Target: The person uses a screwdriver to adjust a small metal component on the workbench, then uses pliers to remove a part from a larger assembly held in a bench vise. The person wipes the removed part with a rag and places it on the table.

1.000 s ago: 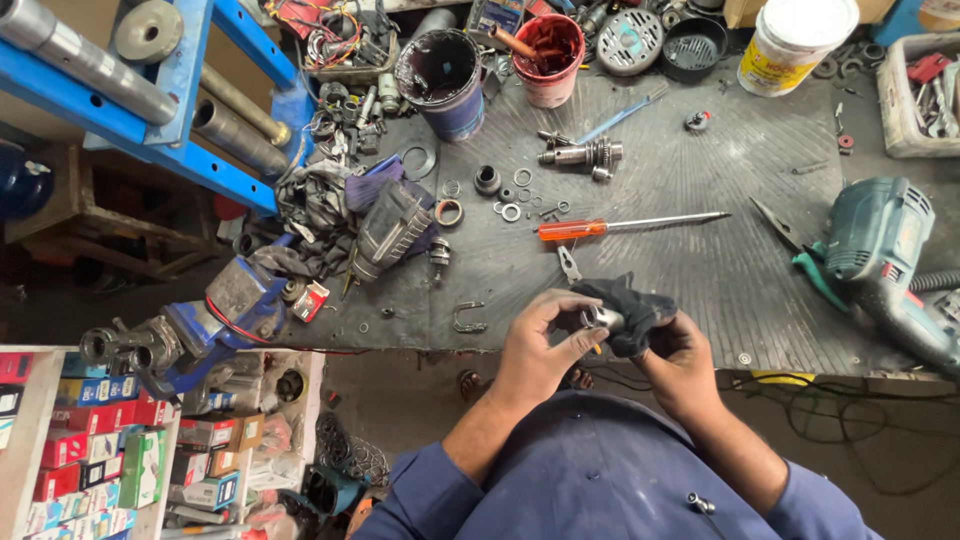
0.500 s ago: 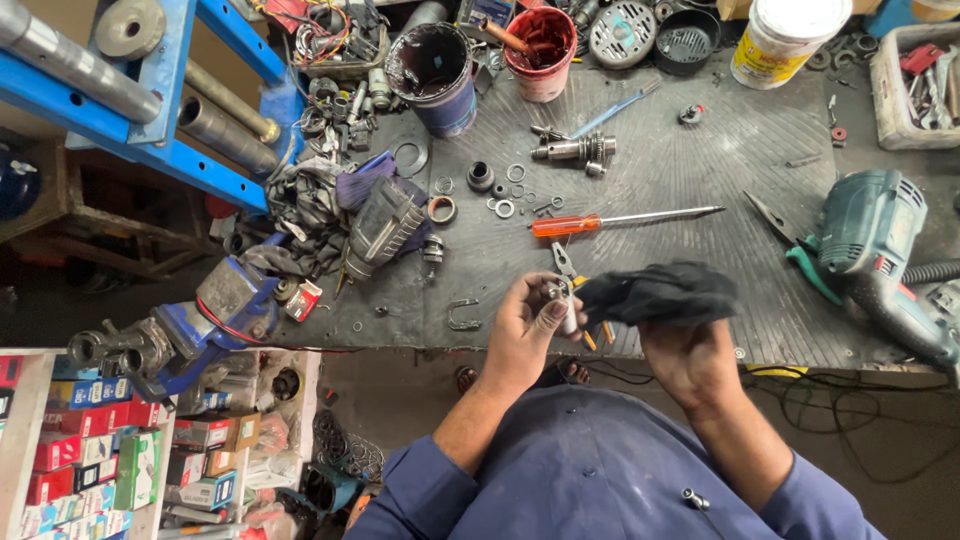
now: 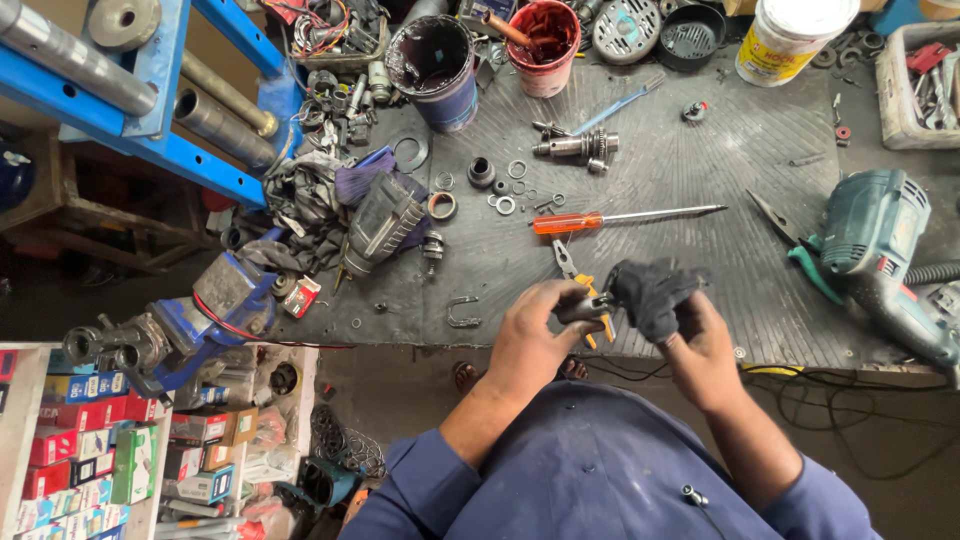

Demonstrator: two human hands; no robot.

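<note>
My left hand (image 3: 535, 335) is closed around a small dark metal part (image 3: 583, 306) at the front edge of the black rubber-topped bench (image 3: 660, 180). My right hand (image 3: 695, 335) grips a black rag (image 3: 648, 292) and presses it against that part. Yellow-handled pliers (image 3: 577, 275) lie on the bench just behind my hands. An orange-handled screwdriver (image 3: 600, 219) lies farther back, its shaft pointing right.
A teal power drill (image 3: 880, 250) lies at right. A grey tool housing (image 3: 383, 225) and rags sit at left, a blue vise (image 3: 190, 320) off the left corner. Washers and rings (image 3: 505, 190), a geared shaft (image 3: 575, 147), buckets (image 3: 435, 60) and a white tub (image 3: 790, 35) fill the back.
My hands have stayed at the bench's front edge. The right hand has shifted the rag around the part, bunching it more on the right side.
</note>
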